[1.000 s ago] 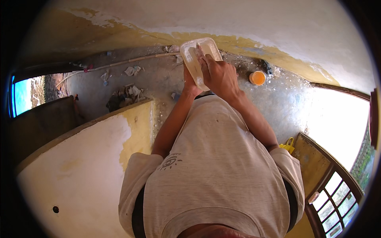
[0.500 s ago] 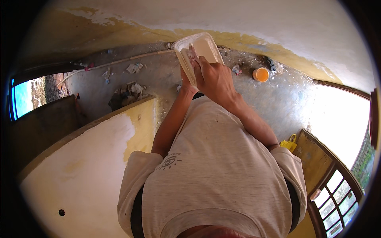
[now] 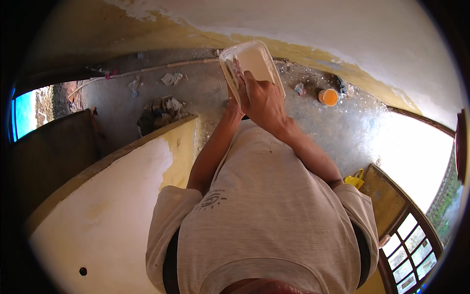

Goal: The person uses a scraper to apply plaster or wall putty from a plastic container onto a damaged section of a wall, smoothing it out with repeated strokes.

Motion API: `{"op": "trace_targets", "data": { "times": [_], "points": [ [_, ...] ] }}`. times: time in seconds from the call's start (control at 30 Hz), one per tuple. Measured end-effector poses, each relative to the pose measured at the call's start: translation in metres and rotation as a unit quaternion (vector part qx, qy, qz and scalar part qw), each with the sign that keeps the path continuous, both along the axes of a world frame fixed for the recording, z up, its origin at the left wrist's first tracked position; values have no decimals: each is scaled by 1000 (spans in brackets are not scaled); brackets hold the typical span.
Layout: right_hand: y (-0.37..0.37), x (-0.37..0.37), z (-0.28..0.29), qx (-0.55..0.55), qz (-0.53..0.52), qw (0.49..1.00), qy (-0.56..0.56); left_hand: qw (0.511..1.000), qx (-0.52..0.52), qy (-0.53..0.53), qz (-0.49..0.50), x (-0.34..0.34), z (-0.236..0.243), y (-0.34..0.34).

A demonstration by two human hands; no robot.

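A whitish rectangular tub (image 3: pixel 261 58) with rounded corners and a pale, caked inside is held out in front of my body. My left hand (image 3: pixel 234 105) grips it by the near left side; most of its fingers are hidden behind the tub. Over the tub's near left part, my right hand (image 3: pixel 264 104) is closed around a flat putty scraper (image 3: pixel 237 69) with a smeared reddish-and-pale handle area. The scraper lies along the tub's left inner wall; where its edge touches cannot be seen.
A patchy white-and-yellow wall (image 3: pixel 342 29) rises ahead. On the floor are an orange container (image 3: pixel 328 97), a rubbish heap (image 3: pixel 164 111), a long pole (image 3: pixel 161 66) and scraps. A low wall (image 3: pixel 122 181) stands left. At right are a yellow bag (image 3: pixel 354 179) and a paned window frame (image 3: pixel 413 242).
Tub and both hands have shifted slightly right in view; the surroundings have turned a little with the camera. Both grips stay the same, and the scraper still sits at the tub's left side.
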State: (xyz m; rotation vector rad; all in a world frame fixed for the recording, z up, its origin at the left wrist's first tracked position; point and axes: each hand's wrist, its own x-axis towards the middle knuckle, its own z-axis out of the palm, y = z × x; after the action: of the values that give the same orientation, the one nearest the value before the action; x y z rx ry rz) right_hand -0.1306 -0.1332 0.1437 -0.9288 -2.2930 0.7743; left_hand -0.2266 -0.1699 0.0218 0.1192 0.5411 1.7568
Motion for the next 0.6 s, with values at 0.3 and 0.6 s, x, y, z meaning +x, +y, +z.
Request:
{"op": "trace_targets", "data": {
  "times": [0.3,0.6],
  "points": [
    [2,-41,10,-37,23,995,-93,989,49,-141,-2,-45,-13,-12],
    [-24,-96,-13,48,51,997,1,994,-99,-7,36,-87,-45,-35]
  ]
}}
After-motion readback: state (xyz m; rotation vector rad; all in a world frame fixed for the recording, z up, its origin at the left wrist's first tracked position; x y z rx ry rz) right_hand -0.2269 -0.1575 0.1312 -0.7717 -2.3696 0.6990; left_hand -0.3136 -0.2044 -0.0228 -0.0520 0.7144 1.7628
